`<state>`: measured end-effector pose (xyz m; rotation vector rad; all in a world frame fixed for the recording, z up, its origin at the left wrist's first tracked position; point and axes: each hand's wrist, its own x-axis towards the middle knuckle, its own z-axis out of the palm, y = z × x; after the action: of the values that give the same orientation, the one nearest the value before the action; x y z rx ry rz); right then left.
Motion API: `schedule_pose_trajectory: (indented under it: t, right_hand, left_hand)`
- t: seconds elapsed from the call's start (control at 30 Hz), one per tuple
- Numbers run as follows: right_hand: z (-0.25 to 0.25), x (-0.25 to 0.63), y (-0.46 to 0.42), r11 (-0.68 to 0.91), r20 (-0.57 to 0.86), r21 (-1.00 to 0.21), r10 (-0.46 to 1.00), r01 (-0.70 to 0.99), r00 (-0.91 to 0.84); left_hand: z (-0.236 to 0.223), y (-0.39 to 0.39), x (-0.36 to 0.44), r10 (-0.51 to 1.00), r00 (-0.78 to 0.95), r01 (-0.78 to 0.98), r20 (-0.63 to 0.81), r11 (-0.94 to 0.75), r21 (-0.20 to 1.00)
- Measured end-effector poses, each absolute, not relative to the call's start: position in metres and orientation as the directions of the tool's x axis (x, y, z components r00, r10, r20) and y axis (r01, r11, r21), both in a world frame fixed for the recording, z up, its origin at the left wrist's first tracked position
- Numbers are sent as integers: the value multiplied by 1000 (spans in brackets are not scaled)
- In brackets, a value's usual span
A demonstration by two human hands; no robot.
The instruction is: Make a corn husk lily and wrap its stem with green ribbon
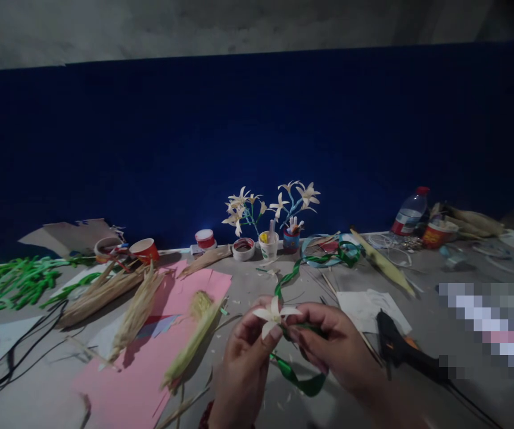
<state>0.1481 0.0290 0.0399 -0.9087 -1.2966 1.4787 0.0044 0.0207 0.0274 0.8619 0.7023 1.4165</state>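
Observation:
A pale, star-shaped flower (pixel 274 313), apparently of corn husk, faces up in front of me. My left hand (pixel 244 351) is closed, its thumb and fingers pinching the flower by its petals. Close beside it, my right hand (pixel 330 338) is closed on a shiny green ribbon (pixel 300 381) just behind the bloom. One stretch of ribbon loops below my hands, and another twists away across the table. My fingers hide the flower's base and any stem.
Finished flowers (pixel 241 208) stand in small cups at the back. A black glue gun (pixel 406 351) lies right, near white paper (pixel 373 310). Corn husks (pixel 196 339) and pink paper (pixel 122 381) spread left. Green fuzzy stems (pixel 15 283) lie far left; a bottle (pixel 411 211) leans back right.

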Motion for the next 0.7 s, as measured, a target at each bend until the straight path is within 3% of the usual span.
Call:
schedule_pose_trajectory:
  t: [0.13,0.23,0.37,0.47,0.57,0.7]
  right_hand:
    - [41,148,28,-14,45,-984,948,-180,-316]
    - [39,148,26,186,191,-982,961,-42,-202]
    - [35,147,22,491,478,-830,871,264,-116]
    - [34,146,20,590,595,-690,792,420,-137]
    - [34,143,19,572,588,-692,801,439,-117]
    - [36,143,21,466,463,-825,882,321,-91]
  left_hand:
    - [26,24,5,988,140,-628,63,40,777]
    - [21,27,10,992,121,-682,19,69,728]
    - [15,26,16,1000,-23,-664,-4,-12,748]
    - [14,23,18,995,-94,-616,25,-78,784]
    - [13,22,16,993,-114,-597,9,-76,798]
    - [12,23,12,992,-120,-603,-28,-50,796]
